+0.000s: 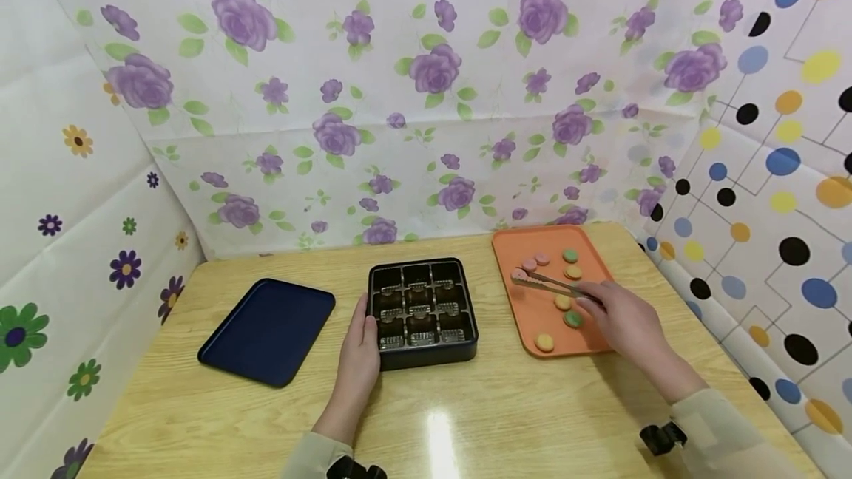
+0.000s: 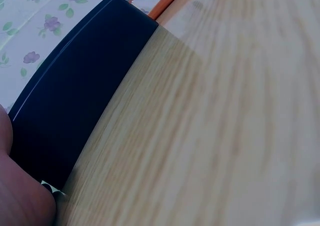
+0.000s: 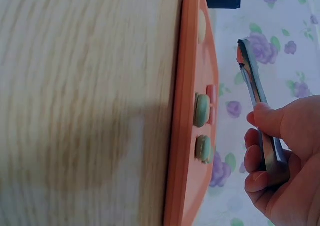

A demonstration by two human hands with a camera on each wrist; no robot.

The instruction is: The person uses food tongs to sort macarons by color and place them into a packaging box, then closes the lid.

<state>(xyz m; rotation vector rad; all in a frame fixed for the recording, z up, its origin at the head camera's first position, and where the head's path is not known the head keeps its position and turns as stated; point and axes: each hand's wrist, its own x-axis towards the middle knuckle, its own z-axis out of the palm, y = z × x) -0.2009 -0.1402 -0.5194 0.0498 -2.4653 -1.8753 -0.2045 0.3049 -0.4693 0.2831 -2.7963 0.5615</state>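
Note:
My right hand (image 1: 629,320) grips metal tongs (image 3: 272,156) over the orange tray (image 1: 532,316). Between the tong tips is a pink macaron (image 1: 518,273), raised above the tray in the right wrist view. On the tray lie several other macarons: pink ones (image 1: 542,259) at the back, green ones such as this green macaron (image 1: 573,319), and yellow ones such as this yellow macaron (image 1: 544,343). My left hand (image 1: 360,350) rests with extended fingers against the left side of a dark box (image 1: 426,355), whose clear plastic insert (image 1: 421,310) has several unfilled compartments.
A dark blue lid or shallow tray (image 1: 266,331) lies flat on the wooden table (image 1: 519,412) at the left. Flowered cloth (image 1: 399,94) hangs behind the table, and dotted cloth (image 1: 759,242) stands along the right side.

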